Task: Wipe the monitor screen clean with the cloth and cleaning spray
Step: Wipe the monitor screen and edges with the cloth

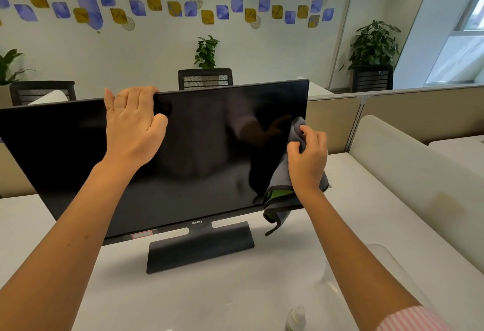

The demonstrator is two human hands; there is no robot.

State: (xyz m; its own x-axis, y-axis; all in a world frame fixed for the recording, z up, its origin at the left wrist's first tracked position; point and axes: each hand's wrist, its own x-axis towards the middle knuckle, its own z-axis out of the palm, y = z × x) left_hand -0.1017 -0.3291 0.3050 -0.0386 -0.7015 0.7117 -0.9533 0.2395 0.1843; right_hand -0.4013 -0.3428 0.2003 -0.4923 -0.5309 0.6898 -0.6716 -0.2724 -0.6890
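Note:
A black monitor [199,152] stands on a white desk [235,291], its dark screen facing me and tilted to the left. My left hand [132,126] grips the monitor's top edge, fingers curled over it and thumb on the screen. My right hand [307,157] holds a bunched grey cloth [281,194] with a green lining against the screen's right edge. The cloth's loose end hangs down below the monitor's lower right corner. A small spray bottle [296,319] stands on the desk at the bottom of the view, partly cut off.
The monitor's flat black base [200,249] sits mid-desk. A white rounded divider [408,168] runs along the right. Beige partitions [419,113], black office chairs [205,78] and potted plants [373,45] stand behind.

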